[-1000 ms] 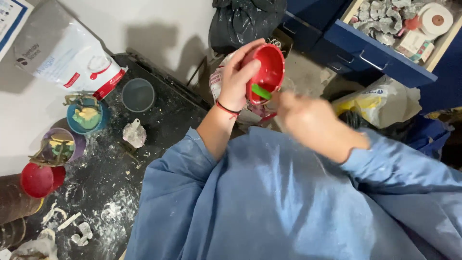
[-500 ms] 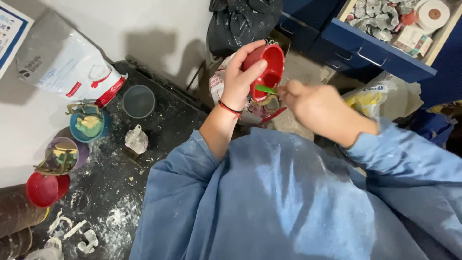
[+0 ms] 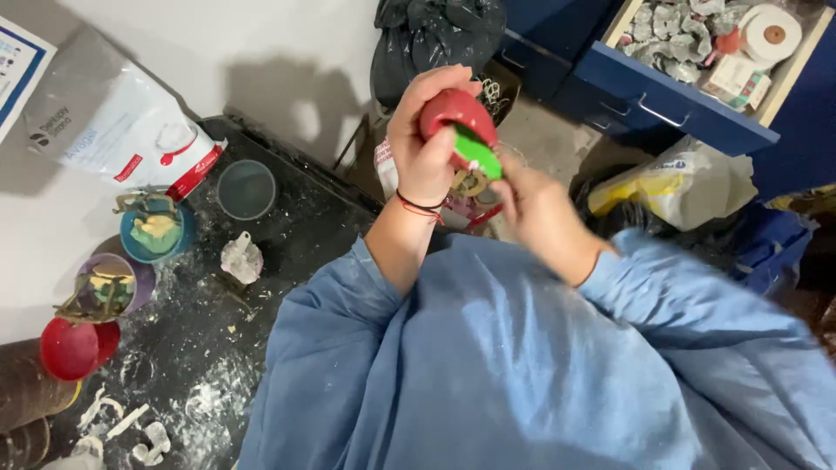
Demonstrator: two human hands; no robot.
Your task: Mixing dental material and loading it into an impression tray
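Two hands up over the lap: left hand (image 3: 424, 144) wrapped tight round a red bowl (image 3: 453, 113), grip closed on it. Since half a sec ago the bowl's been tipped so its mouth faces away, back now showing. Right hand (image 3: 540, 209) grip closed on a green spatula (image 3: 477, 150), blade pressed at bowl rim, prob scraping inside, view blurred. Looks like mixing/scraping is under way.

Pkgs: white bag w/ red trim (image 3: 122, 139) lying top left on the dark desk (image 3: 287, 244); white-blue sign (image 3: 17, 70) at far left edge; yellowish plastic bag (image 3: 679, 183) right, under the open blue drawer (image 3: 688, 96); black bag (image 3: 435, 35) top centre.
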